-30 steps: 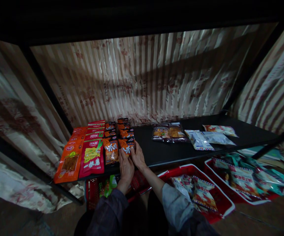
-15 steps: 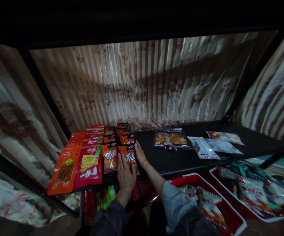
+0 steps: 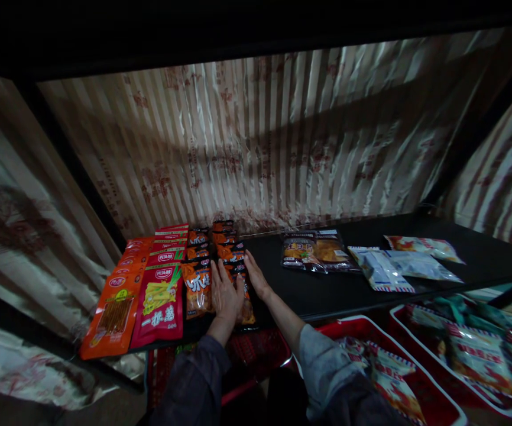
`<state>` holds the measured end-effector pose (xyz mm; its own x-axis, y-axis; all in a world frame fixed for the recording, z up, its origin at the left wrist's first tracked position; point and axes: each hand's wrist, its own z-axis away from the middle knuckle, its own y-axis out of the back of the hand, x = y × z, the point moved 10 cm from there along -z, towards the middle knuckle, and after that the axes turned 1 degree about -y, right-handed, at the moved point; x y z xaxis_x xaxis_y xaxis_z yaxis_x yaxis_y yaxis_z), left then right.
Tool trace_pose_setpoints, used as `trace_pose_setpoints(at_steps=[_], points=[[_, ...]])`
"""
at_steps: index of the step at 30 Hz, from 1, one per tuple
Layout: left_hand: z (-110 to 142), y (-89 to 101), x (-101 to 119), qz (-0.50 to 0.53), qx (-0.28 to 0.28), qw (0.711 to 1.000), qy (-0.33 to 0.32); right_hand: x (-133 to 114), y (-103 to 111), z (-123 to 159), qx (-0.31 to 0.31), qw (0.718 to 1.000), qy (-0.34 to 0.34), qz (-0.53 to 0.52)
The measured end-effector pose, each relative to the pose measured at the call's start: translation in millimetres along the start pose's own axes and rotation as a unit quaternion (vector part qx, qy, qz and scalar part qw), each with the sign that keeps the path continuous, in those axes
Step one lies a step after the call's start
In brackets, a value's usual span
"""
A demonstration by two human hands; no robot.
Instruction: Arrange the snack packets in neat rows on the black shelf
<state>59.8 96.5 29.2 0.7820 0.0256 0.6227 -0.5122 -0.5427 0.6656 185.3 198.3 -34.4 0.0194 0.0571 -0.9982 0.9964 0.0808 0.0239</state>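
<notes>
My left hand (image 3: 226,299) lies over the front packet of the right-hand column of orange-and-black snack packets (image 3: 246,302), fingers stretched out and covering much of it. Against that column's right side rests my right hand (image 3: 258,279), held flat with its fingers extended. A second orange-and-black packet (image 3: 197,290) heads the column just left of my left hand. Farther left are overlapping rows of pink-red snack packets (image 3: 157,307) and orange packets (image 3: 110,313) on the black shelf (image 3: 300,293).
Dark brown snack bags (image 3: 316,251) and several pale packets (image 3: 382,269) lie on the shelf's right half. Red baskets with white rims, one (image 3: 362,319) and another (image 3: 433,370), hold more bags below. A striped curtain (image 3: 260,148) hangs behind; a black post (image 3: 70,154) stands left.
My left hand has slid a little forward along the front packet and covers more of it. My right hand stays beside the column. The view has shifted slightly.
</notes>
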Motion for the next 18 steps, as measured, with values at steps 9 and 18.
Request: trace_pose_setpoints(at_steps=[9, 18], points=[[-4.7, -5.3, -3.0, -0.013, -0.008, 1.0, -0.026, -8.7, -17.0, -4.4, -0.031, 0.999, 0.028, -0.004], [-7.8, -1.8, -1.3, -0.008, 0.005, 0.998, -0.06, -10.1, -14.0, -15.3, -0.014, 0.998, 0.057, 0.007]])
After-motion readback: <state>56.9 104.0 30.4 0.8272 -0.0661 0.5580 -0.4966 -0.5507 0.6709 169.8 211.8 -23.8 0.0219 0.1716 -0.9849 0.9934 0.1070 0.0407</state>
